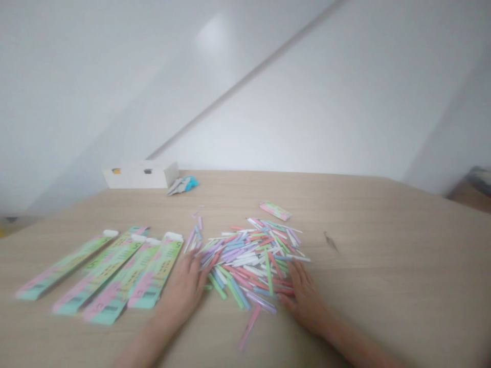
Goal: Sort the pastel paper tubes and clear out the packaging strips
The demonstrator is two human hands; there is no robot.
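A loose heap of thin pen-like sticks (245,255) in white, pink, red, green, blue and purple lies on the table in front of me. Against the left side of the heap rests my left hand (187,281), fingers stretched forward. My right hand (307,296) is at the right side, its fingers also extended and touching the outer sticks. Neither hand grips anything. One pink stick (249,327) lies apart, nearer to me than the heap. The picture is blurred, so the exact kind of stick cannot be made out.
Several long printed cartons (155,271) in pink, yellow and green lie at the left. Beyond the heap is a smaller similar packet (275,210). A white box (140,175) and a crumpled grey-blue item (183,185) sit at the back left. A small dark object (330,241) lies right.
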